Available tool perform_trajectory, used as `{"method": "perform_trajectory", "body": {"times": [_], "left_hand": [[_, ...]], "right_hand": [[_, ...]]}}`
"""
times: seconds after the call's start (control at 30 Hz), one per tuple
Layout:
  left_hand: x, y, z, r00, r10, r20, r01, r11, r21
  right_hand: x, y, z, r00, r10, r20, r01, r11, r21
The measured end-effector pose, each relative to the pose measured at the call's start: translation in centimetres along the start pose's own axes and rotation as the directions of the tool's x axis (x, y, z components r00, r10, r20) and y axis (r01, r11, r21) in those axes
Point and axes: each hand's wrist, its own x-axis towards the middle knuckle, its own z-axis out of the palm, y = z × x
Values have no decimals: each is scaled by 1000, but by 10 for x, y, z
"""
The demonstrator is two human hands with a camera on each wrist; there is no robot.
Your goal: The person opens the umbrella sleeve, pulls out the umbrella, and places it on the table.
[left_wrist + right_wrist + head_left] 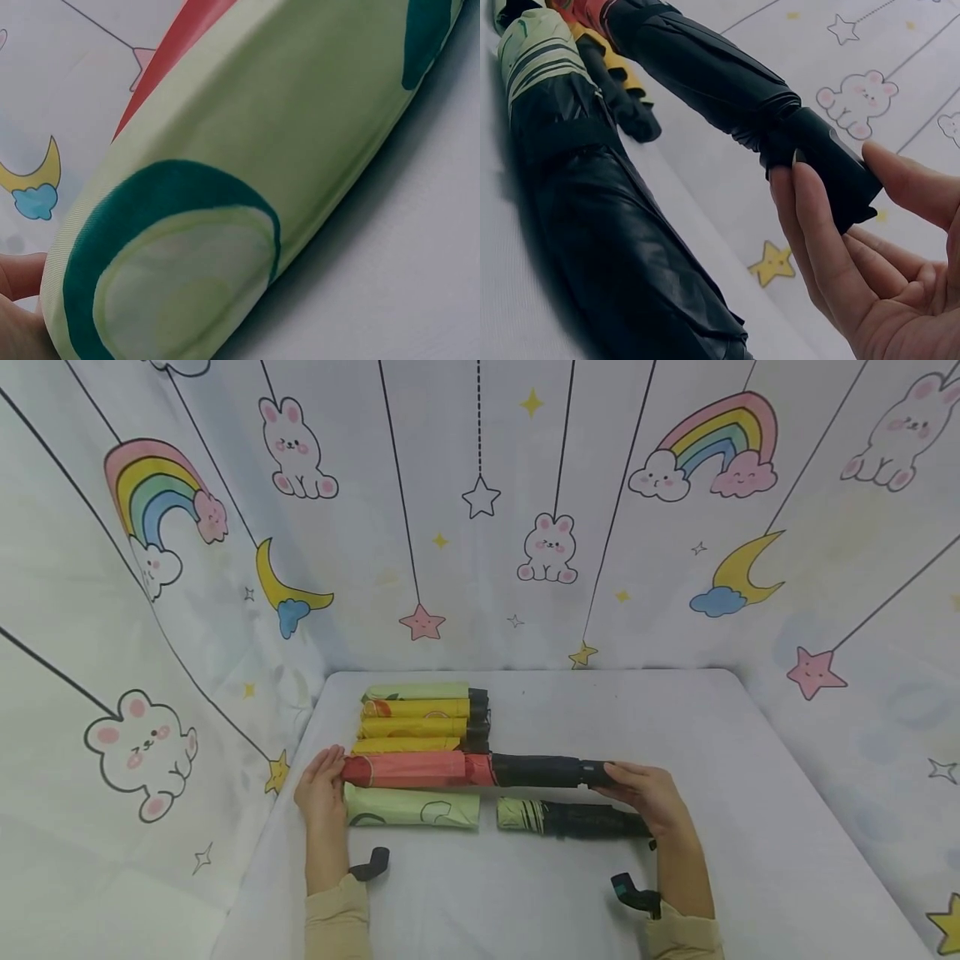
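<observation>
A folded umbrella point(536, 770) with a black body lies level across the head view, its left part inside a red sleeve point(420, 770). My right hand point(648, 793) pinches its black handle point(821, 169) between thumb and fingers. At the other end my left hand point(324, 785) holds the sleeve's tip; in the left wrist view a green sleeve hides most of that hand. Just nearer to me lies this flat pale green sleeve point(412, 810) with a cucumber-like print. To its right, apart from it, is a second folded umbrella point(592, 819), black with a striped green end.
Behind the red sleeve several sleeved umbrellas lie side by side, yellow ones point(412, 727) and a pale green one point(416, 692), black handles to the right. The white table point(750, 777) meets a printed cloth backdrop point(480, 585) at the back and sides.
</observation>
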Motion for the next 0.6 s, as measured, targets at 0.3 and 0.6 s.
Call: {"method": "perform_trajectory", "body": {"times": [0.3,0.6], "left_hand": [[3,-1,-1,1000,1,9,-1,1000,18],[1,-2,0,1000,10,-1,-10,1000,19]], "right_hand": [[0,5,-10,1000,1,0,-1,998,63],[-3,7,-21,1000,16,-24,-14,997,78]]}}
